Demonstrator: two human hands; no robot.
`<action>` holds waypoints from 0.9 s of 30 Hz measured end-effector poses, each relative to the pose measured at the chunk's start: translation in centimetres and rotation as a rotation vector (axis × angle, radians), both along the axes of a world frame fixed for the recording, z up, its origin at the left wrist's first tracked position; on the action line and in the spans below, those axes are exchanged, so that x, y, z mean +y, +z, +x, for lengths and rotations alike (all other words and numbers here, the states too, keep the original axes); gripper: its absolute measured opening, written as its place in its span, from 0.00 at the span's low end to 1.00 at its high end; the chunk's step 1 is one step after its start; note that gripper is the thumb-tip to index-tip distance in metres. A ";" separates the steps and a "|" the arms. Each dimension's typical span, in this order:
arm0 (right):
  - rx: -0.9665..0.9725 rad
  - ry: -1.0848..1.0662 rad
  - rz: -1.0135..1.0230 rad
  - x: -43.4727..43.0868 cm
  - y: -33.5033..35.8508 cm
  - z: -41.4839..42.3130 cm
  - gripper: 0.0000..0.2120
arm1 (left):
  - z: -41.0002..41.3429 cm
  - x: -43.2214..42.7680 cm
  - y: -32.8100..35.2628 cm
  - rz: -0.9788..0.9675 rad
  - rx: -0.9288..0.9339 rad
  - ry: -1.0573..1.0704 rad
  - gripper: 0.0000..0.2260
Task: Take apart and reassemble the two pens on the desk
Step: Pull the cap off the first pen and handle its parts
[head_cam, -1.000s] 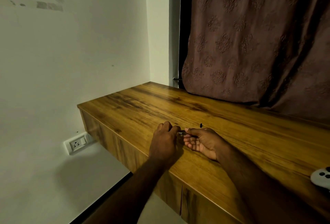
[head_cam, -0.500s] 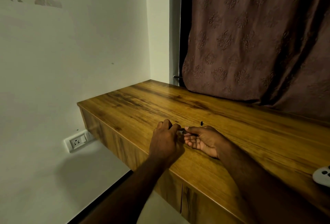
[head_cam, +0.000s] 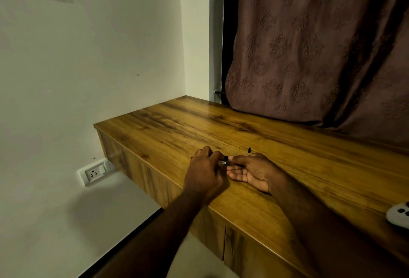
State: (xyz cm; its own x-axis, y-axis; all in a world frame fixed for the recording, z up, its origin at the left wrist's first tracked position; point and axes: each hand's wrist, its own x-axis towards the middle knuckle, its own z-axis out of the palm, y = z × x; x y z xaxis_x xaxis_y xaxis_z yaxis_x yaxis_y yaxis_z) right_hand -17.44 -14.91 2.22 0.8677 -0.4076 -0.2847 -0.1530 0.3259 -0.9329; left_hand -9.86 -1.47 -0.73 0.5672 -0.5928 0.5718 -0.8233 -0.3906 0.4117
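Both hands meet over wooden counter (head_cam: 287, 145). Left hand (head_cam: 203, 172) and right hand (head_cam: 252, 170) fingers pinch slim dark pen (head_cam: 224, 160) between them. Likely light, rigid, slippery; grip barrel ends. Small black piece (head_cam: 249, 149) lies just beyond.

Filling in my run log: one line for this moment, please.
left hand: grips pen | right hand: pinches pen's other end | small black part: on desk

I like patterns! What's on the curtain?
Brownish-mauve curtain with embossed floral motifs; head view.
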 end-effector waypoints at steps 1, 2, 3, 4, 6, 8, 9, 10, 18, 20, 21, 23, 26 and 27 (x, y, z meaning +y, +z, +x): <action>-0.004 0.003 -0.007 0.0 0.0 0.0 0.10 | 0.0 0.0 0.0 -0.002 0.002 -0.003 0.12; -0.009 0.005 -0.017 0.0 0.0 0.0 0.10 | 0.0 0.0 0.0 -0.004 0.000 -0.003 0.12; -0.015 0.004 -0.029 0.1 -0.1 -0.1 0.09 | 0.0 0.0 0.0 -0.005 -0.003 0.001 0.12; -0.023 0.001 -0.040 0.1 -0.1 0.0 0.08 | 0.1 0.0 0.0 -0.006 -0.007 0.005 0.11; -0.040 -0.008 -0.050 0.2 -0.1 0.0 0.07 | 0.2 0.0 -0.1 -0.012 -0.014 0.006 0.11; -0.048 -0.013 -0.052 0.3 -0.1 0.0 0.07 | 0.1 0.0 0.0 -0.012 -0.019 0.004 0.11; -0.050 -0.014 -0.052 0.3 -0.1 0.0 0.08 | 0.1 0.0 0.0 -0.011 -0.019 0.006 0.11; -0.050 -0.013 -0.052 0.3 -0.1 0.0 0.08 | 0.1 0.1 0.0 -0.012 -0.017 0.009 0.12; -0.042 -0.002 -0.054 0.1 -0.2 0.0 0.05 | -0.1 0.1 0.0 -0.024 -0.042 0.015 0.11; -0.040 -0.008 -0.047 0.1 -0.3 0.0 0.05 | -0.1 0.1 0.1 -0.028 -0.057 0.022 0.10; -0.039 -0.008 -0.044 0.1 -0.3 0.0 0.04 | -0.1 0.1 0.1 -0.030 -0.062 0.023 0.10; -0.038 -0.006 -0.042 0.2 -0.3 0.0 0.04 | -0.2 0.1 0.1 -0.033 -0.064 0.020 0.10; -0.034 -0.008 -0.036 0.2 -0.2 0.1 0.04 | -0.1 0.1 0.1 -0.037 -0.043 0.012 0.11; -0.032 -0.007 -0.032 0.2 -0.2 0.1 0.04 | -0.1 0.1 0.1 -0.040 -0.030 0.009 0.12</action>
